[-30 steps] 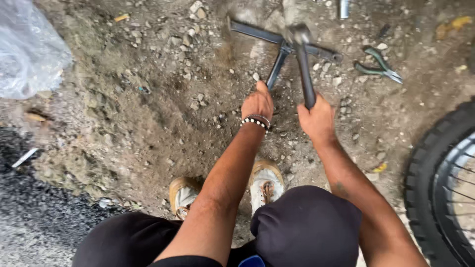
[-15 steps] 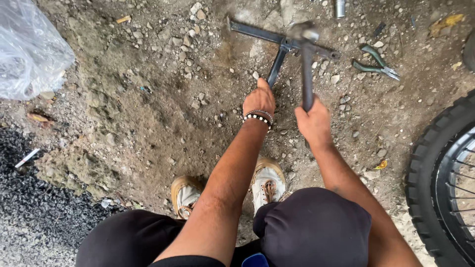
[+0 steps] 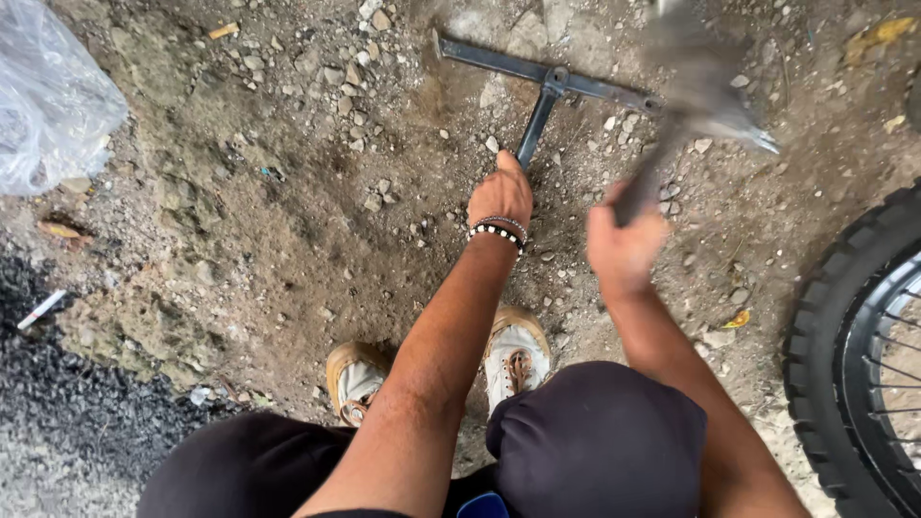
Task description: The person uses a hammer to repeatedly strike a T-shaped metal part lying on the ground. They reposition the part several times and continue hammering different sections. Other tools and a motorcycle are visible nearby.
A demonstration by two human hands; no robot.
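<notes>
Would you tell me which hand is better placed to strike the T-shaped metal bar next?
The right hand, probably: it grips the raised, motion-blurred hammer above the T-shaped metal bar. The left hand is wrapped around the bar's stem, steadying it on the dirt.

You're looking down on bare, stony dirt ground [image 3: 288, 192] littered with pebbles, in flat daylight. Off to your left there's a crumpled clear plastic bag [image 3: 48, 96], with dark gravel [image 3: 67, 403] below it. A knobby spoked tyre [image 3: 854, 336] edges in on your right.
</notes>
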